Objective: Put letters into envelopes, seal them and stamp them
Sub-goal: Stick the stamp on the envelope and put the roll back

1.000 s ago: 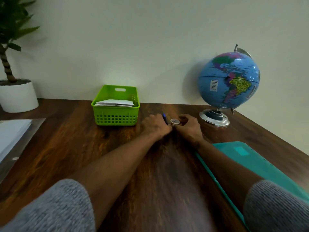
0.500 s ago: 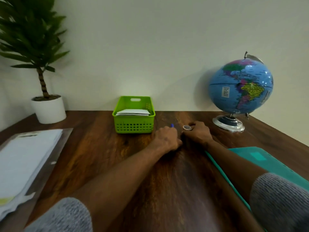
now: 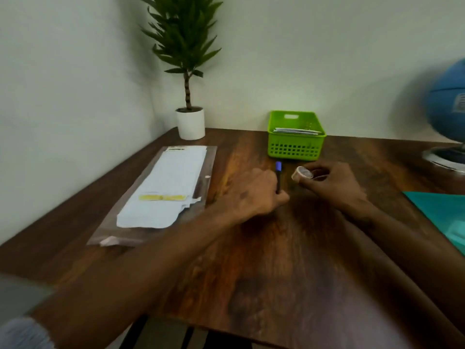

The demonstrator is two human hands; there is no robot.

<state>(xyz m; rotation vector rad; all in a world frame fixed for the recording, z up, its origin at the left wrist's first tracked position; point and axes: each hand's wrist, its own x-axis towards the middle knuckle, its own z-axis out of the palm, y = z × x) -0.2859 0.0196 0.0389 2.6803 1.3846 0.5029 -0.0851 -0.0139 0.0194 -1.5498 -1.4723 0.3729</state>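
My left hand [image 3: 254, 195] rests on the wooden table [image 3: 276, 273] with its fingers curled round a dark pen with a blue cap [image 3: 278, 172]. Just to its right, my right hand [image 3: 332, 187] pinches a small roll of clear tape [image 3: 302, 173]. A clear plastic sleeve of white envelopes [image 3: 166, 187] lies flat on the table to the left of my left hand. Behind both hands stands a green basket [image 3: 295, 144] with folded white papers [image 3: 297, 131] inside.
A potted plant in a white pot [image 3: 190, 122] stands in the back left corner. A blue globe [image 3: 450, 109] sits at the far right edge, blurred. A teal folder [image 3: 442, 212] lies at the right. The table's near edge runs below my arms.
The view has swung left, bringing the envelope sleeve and plant fully into view and pushing the globe to the right edge. Both hands stay together holding the pen and the tape.
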